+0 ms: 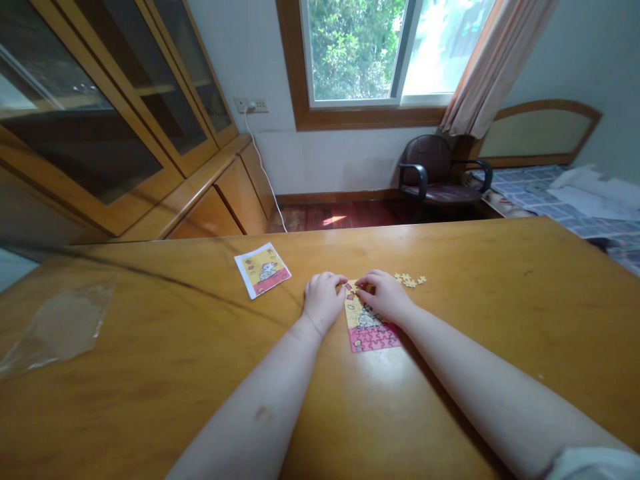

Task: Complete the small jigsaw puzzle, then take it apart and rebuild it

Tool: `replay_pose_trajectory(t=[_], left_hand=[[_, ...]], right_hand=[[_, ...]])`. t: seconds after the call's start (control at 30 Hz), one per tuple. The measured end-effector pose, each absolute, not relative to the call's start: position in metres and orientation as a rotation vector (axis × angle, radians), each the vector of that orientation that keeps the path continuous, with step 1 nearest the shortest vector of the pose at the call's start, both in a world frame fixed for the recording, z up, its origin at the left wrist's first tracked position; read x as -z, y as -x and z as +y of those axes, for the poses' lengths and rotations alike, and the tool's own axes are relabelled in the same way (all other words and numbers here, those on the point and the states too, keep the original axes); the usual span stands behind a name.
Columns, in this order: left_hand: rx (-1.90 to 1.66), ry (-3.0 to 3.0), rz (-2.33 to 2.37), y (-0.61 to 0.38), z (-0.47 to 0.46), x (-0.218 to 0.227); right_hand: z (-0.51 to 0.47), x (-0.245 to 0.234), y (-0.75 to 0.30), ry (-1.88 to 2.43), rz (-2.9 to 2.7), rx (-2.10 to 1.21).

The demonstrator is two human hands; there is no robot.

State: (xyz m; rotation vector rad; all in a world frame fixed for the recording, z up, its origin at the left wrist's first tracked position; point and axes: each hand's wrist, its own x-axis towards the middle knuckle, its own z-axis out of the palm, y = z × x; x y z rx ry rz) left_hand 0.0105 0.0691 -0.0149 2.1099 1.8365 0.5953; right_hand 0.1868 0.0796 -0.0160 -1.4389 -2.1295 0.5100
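Observation:
A mostly joined jigsaw puzzle (373,339), yellow above and pink below with a white cartoon animal, lies flat on the wooden table. At its upper left edge, my left hand (324,299) curls its fingers, the tips gripping the border. My right hand (387,295) reaches over the upper right part, thumb and fingers pinched close together on a small puzzle piece near the top; the fingers partly hide it. Several loose yellow puzzle pieces (409,281) lie just beyond the right hand. A printed picture card (263,270) with the same design rests to the left of the hands.
A clear plastic bag (67,320) lies on the left of the wooden table (200,387). Past the far edge stand a dark office chair (433,170) and a bed (590,193). A glass-door cabinet (135,120) fills the left side, beside a white cable (263,163).

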Motion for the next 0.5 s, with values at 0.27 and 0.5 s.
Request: replay_pose_trajectory(t=[0.27,0.5], left_hand=[[-0.579,-2.086,1.847,-0.0113,0.0686,0.0122],[-0.571,-2.081,1.846,-0.0120,0.0680,0.0108]], right_hand=[[0.0797,0.0166,-0.1876,1.444,-2.122,-0.511],[0.0761,0.0161,-0.1878,1.324,-2.150,-0.470]])
